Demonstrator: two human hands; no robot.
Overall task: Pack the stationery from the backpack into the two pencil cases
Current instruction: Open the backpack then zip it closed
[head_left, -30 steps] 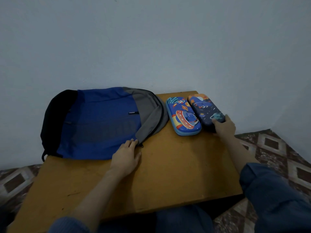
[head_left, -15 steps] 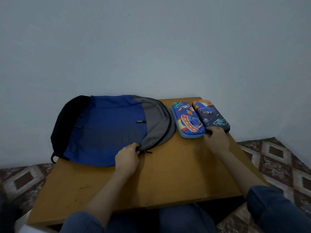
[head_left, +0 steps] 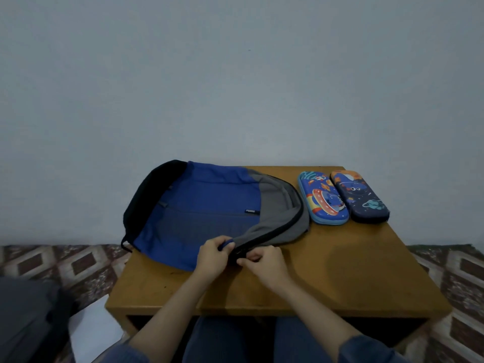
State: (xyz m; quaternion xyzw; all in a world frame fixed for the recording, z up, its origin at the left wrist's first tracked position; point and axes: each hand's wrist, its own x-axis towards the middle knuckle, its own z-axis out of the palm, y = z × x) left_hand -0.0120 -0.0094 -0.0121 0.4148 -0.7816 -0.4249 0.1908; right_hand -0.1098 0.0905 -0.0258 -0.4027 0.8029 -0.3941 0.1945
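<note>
Blue backpack [head_left: 204, 205] lies shut on the worktop [head_left: 340, 271], pencil cases [head_left: 323, 199] just right of it. Left hand [head_left: 210, 259] grips its near edge, right hand [head_left: 264, 263] pinches the zip [head_left: 277, 230]; bunched fabric may jam the slider.

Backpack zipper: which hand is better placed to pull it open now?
Probably the right hand: it pinches at the near end of the zipper, and the track curves off to its side. The left hand grips the blue fabric of the backpack beside it, suited to hold it steady.
</note>
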